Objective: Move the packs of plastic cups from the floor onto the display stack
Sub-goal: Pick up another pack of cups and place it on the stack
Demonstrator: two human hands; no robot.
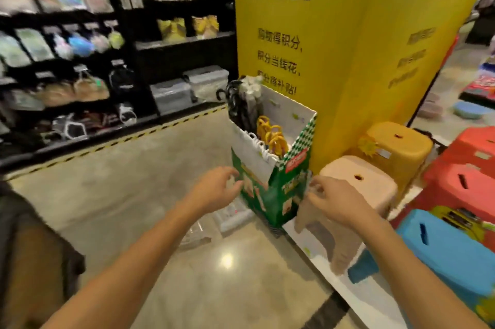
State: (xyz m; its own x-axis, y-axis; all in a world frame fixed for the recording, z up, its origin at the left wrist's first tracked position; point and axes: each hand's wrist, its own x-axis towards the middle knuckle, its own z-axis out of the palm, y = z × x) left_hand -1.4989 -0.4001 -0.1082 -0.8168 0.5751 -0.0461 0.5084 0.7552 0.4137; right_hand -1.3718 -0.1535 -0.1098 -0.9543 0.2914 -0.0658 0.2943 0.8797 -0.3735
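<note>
Two clear packs of plastic cups lie on the shiny floor: one (233, 217) against the foot of the green cardboard box (273, 194), another (197, 236) a little nearer to me. My left hand (217, 190) reaches forward above them, fingers loosely curled, at the box's left face. My right hand (334, 201) is stretched out at the box's right corner, fingers bent, in front of a beige stool (359, 178). Neither hand holds anything. The frame is blurred.
The green box holds hangers and yellow items. A yellow pillar (334, 47) stands behind it. Stacked plastic stools, orange (396, 146), red (466, 178) and blue (450, 251), sit on a white platform (348, 285) at right. Black shelving (80, 60) with hanging goods fills the left.
</note>
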